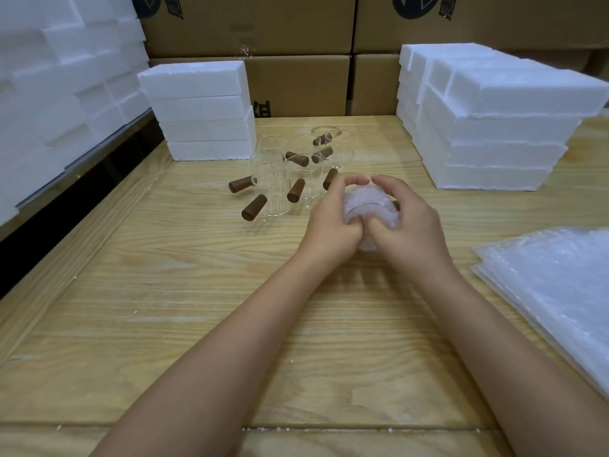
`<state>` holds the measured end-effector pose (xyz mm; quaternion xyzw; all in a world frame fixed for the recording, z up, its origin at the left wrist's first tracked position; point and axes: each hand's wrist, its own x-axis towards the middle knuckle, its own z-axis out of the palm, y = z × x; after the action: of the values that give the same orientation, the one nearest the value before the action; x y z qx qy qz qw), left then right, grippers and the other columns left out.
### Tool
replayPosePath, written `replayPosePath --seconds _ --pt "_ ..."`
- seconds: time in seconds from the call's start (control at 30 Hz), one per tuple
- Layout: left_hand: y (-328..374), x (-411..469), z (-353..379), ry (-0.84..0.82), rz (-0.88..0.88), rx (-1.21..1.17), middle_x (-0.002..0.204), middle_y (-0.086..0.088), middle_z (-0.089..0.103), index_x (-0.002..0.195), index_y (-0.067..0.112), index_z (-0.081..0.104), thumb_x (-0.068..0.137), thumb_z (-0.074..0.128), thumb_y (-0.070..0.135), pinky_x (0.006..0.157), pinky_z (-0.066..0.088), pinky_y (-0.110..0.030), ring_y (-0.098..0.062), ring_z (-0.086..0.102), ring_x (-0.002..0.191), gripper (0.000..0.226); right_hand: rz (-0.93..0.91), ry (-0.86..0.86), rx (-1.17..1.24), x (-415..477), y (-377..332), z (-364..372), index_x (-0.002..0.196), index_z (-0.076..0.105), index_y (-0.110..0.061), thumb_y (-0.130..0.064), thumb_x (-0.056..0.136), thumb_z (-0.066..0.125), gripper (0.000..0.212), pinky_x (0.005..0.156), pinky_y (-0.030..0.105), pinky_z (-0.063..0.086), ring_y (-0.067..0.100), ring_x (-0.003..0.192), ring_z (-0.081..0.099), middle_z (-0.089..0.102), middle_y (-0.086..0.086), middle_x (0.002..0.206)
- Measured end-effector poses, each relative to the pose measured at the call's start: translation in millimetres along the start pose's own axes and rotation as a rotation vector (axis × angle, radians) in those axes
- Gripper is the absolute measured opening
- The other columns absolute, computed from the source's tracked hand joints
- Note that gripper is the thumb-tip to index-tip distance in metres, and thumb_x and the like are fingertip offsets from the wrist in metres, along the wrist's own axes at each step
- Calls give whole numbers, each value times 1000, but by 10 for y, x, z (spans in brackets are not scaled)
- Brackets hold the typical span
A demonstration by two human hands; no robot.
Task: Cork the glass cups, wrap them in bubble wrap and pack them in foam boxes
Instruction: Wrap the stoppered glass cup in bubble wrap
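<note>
- The left hand [331, 219] and the right hand [407, 222] meet over the middle of the counter [197, 308], both curled round one bundle of bubble wrap [369, 206], thumbs pressed in at its near side.
- What lies inside the bundle cannot be made out; the wrap is cloudy.
- Just beyond the hands stand the clear glass cups [273, 179] in a loose cluster, none of them corked as far as can be seen.
- Brown corks [253, 207] lie on their sides among and beside the cups; one sits right by the left fingertips.
- A stack of foam boxes [201, 110] stands behind the cups to the left, and a larger stack [494, 127] to the right.
- Flat bubble wrap sheets [553, 285] are piled at the right edge.
- Cardboard cartons [296, 84] line the back.
</note>
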<state>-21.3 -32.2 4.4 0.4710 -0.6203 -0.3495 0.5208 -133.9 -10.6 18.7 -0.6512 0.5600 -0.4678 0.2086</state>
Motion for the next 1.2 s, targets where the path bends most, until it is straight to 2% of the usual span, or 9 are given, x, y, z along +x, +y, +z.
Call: replayPosePath --seconds 0.13,0.27,0.4,0.53,0.7,0.77,0.87,1.0,1.2 --pt "5 -24 -32 65 77 -62 91 15 62 98 38 53 68 48 -6 73 52 -21 0 60 80 53 143 -49 -57 3 38 41 133 44 -27 -24 81 61 55 71 25 44 19 96 60 62 -1 109" --pt "47 -44 1 22 66 -99 92 10 63 103 33 53 65 50 5 76 54 -26 -9 63 85 47 205 47 -24 7 22 23 115 58 -27 -20 78 58 38 65 29 49 17 80 62 66 -3 91" --pt "28 -91 -115 -248 148 -57 128 2 50 127 36 42 67 66 24 92 50 -33 -13 54 117 66 261 81 -16 50 51 -75 102 63 -26 -12 73 56 33 62 31 50 16 73 61 65 -4 82" --pt "-36 -79 -178 -342 397 318 158 -4 22 144 26 29 69 73 8 119 18 -44 -17 14 148 89 300 6 65 97 93 -146 83 63 -23 -5 70 57 23 55 27 44 18 68 61 65 -5 73" --pt "-91 -30 -214 -257 342 262 131 -3 56 132 10 49 69 78 12 105 41 -38 -16 51 124 69 268 -69 254 95 102 -181 109 61 -23 -15 78 69 34 54 28 48 18 73 64 65 -1 95" --pt "-118 -31 -248 -222 244 227 119 9 60 126 19 52 66 82 23 96 44 -20 -5 55 112 67 249 -52 420 92 83 -222 112 59 -20 -27 79 70 35 55 19 50 13 85 64 61 -1 105" --pt "-114 -50 -271 -126 99 117 108 19 61 111 37 52 61 82 39 81 45 -7 5 58 101 59 258 -29 647 93 81 -271 101 58 -15 -28 73 66 32 57 27 55 16 67 65 56 2 98" --pt "-140 -12 -310 -21 -42 31 108 13 66 103 37 55 51 77 58 79 51 -14 3 63 97 60 250 -33 801 96 97 -236 93 59 -9 -5 89 62 6 69 29 57 17 74 67 59 8 93" --pt "-156 -15 -408 -121 -81 -71 103 8 69 113 20 58 72 69 45 80 51 -18 -2 67 93 49 323 30 800 125 145 -126 95 64 -3 -7 89 64 8 66 24 57 13 64 68 68 3 76"
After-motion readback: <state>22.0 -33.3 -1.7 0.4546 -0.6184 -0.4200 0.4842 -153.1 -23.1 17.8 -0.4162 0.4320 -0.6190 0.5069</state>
